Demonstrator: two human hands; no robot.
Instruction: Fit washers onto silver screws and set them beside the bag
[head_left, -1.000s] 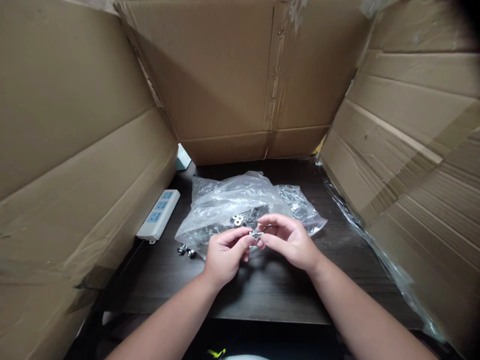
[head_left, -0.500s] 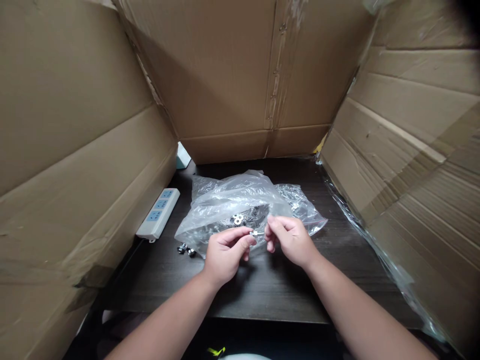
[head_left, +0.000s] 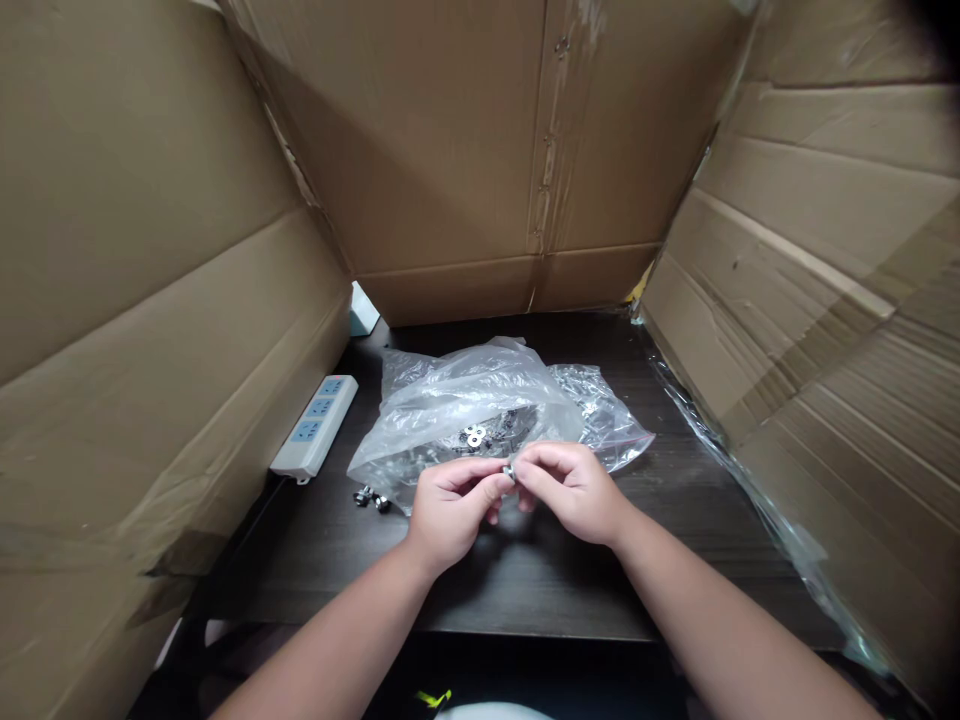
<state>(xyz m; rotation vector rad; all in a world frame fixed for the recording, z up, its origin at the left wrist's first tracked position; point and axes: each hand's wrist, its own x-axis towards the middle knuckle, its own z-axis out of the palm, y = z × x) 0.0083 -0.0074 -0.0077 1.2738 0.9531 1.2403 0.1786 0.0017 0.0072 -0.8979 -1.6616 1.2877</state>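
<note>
My left hand (head_left: 448, 508) is closed, thumb and forefinger pinching a small silvery metal bolt (head_left: 509, 470). From the other side, my right hand (head_left: 574, 490) meets it, thumb and forefinger pressed together at the bolt's right end. Fingertips cover most of the piece. Just behind both hands lies a clear plastic bag (head_left: 465, 385), its mouth facing me. Inside it are small dark parts and pale washers (head_left: 475, 436). Left of my left hand, a few black and silver bolts (head_left: 371, 498) rest on the table.
A second clear bag (head_left: 600, 410) of metal parts lies to the right on the dark table (head_left: 337, 570). A white power strip (head_left: 315, 428) runs along the left. Cardboard walls (head_left: 450, 150) enclose the table on the left, back and right.
My right hand has moved left and slightly down, closing the gap to the bolt, and its fingertips now meet it. My left hand has stayed about where it was.
</note>
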